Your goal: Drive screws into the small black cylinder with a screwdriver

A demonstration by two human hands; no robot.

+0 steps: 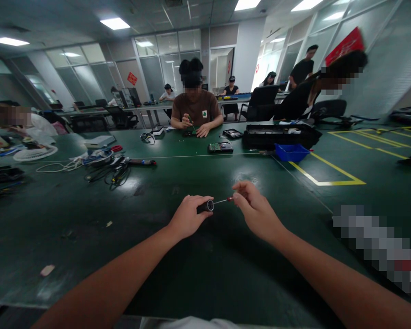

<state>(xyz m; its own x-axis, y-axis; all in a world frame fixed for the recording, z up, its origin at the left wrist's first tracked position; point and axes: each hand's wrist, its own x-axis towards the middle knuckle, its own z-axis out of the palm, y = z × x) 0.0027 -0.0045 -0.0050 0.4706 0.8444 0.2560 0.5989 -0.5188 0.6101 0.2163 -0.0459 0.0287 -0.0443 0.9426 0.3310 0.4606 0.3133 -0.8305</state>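
Note:
My left hand (188, 214) is closed round a short black cylinder (205, 207) with a pale ring at its open end; its exact kind does not show. That end faces right. In my right hand (255, 208) is a slim screwdriver (229, 199) with a red handle, pinched between thumb and fingers. Its thin metal shaft points left and reaches the open end of the cylinder. Whether the tip is inside or just touching, I cannot tell. Both hands are above the green table (178, 283).
Across the table a person (197, 107) works on a small part. Cables (113, 169) lie at left, a circuit-board device (220, 147) ahead, a blue tray (291, 152) and black box (281, 137) farther right. A pixelated object (380, 246) lies near my right arm.

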